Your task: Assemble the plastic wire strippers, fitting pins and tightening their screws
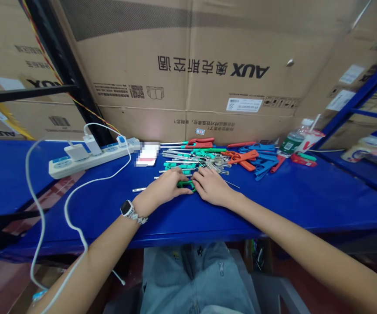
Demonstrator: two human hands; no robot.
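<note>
Both hands meet at the middle of the blue table. Between them is a green plastic lighter handle (186, 185) with a loop in it; a metal tube (139, 190) sticks out to the left, beyond the fingers. My left hand (168, 185), with a watch at its wrist, pinches the handle from the left. My right hand (212, 185) has its fingers curled onto the handle's right end. Fingers hide part of the handle. Just behind lie a pile of metal tubes and clear parts (219, 165) and several green lighter pieces (178, 165).
Orange handle parts (249, 156) and blue handle parts (263, 159) lie to the right, near a bottle (291, 141) and a cup (312, 138). A power strip (110, 153) with a white cable (77, 187) is at left. Cardboard (188, 87) stands behind.
</note>
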